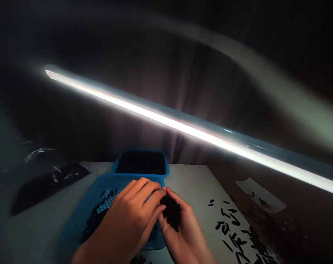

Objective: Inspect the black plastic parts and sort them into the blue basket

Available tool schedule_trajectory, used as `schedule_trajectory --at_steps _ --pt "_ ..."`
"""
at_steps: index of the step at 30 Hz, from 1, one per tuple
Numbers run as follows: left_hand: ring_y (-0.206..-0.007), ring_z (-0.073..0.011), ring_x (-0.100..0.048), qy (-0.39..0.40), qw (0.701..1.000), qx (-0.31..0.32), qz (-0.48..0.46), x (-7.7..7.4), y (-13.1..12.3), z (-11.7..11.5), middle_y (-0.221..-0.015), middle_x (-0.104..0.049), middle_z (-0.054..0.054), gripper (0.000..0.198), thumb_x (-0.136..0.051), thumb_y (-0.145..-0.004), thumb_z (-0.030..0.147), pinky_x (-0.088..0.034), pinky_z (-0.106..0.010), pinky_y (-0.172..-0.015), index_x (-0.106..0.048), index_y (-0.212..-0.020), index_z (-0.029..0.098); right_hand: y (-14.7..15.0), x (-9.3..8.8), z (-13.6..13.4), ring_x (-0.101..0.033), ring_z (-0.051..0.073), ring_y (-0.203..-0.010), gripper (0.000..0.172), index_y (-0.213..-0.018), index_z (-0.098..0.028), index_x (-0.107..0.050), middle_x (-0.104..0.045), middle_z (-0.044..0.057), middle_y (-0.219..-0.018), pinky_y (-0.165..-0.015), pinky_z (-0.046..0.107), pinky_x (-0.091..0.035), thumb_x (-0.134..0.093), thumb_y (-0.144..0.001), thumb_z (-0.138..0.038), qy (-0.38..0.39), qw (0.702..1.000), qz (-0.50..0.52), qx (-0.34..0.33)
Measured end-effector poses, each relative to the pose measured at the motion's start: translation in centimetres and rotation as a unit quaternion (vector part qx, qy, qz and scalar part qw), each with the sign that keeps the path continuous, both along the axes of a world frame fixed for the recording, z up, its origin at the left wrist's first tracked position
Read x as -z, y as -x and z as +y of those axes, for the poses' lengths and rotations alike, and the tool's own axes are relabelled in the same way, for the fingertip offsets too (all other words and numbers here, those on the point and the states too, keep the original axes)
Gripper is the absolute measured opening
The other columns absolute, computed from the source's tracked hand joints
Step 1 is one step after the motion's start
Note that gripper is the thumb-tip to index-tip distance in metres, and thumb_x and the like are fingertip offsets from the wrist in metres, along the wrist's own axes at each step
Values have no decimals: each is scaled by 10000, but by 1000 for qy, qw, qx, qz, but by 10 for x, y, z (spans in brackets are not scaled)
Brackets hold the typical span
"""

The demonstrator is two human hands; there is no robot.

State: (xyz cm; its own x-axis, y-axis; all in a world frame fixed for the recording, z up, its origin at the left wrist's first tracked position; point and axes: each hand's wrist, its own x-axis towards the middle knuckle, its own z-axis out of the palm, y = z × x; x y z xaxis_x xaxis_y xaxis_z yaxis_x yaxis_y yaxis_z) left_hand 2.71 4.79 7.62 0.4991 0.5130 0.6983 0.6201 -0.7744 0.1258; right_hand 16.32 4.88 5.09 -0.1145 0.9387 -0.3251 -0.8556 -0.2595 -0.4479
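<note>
Cupped in my right hand (183,227) is a bunch of small black stick-like pieces (171,212), its fingers curled behind them. From the left, my left hand (138,209) reaches across with fingertips and thumb closed at the bunch's edge. What the left fingertips pinch, if anything, is hidden. Both hands are above the right side of a blue perforated basket (75,216), where more dark pieces lie. My left hand and forearm cover part of that basket.
Behind stands a second blue basket (167,169), full of dark pieces. A clear plastic bag (53,181) with dark contents lies left. Loose black pieces (235,240) scatter over the white table's right side, near a white sheet (276,205). A bright tube light (183,126) slants overhead.
</note>
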Motion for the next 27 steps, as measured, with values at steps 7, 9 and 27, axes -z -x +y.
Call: schedule_trajectory --at_steps 7,9,27 --pt "-829 -160 -661 73 990 67 -102 0 3 3 -885 -719 -5 281 -497 -916 -3 -566 -267 -749 -667 -1001 205 5 -7 -2 -685 129 -683 138 -682 -109 -708 -708 44 -711 -676 226 -613 -664 -802 -57 90 994 63 20" --pt "-820 -138 -673 89 982 68 -149 -2 3 4 -898 -725 14 286 -545 -903 3 -570 -242 -760 -676 -1021 227 6 -6 -2 -698 140 -723 117 -714 -93 -719 -720 64 -750 -711 245 -620 -673 -818 -67 83 995 50 20" --pt "-803 -105 -752 14 939 33 -341 -17 5 8 -928 -745 63 516 -725 -770 -21 -638 -163 -790 -639 -1177 285 -18 -47 8 -222 74 -488 362 -832 -143 -730 -328 -76 -520 -435 219 -162 -779 -747 -492 -254 854 -447 -84"
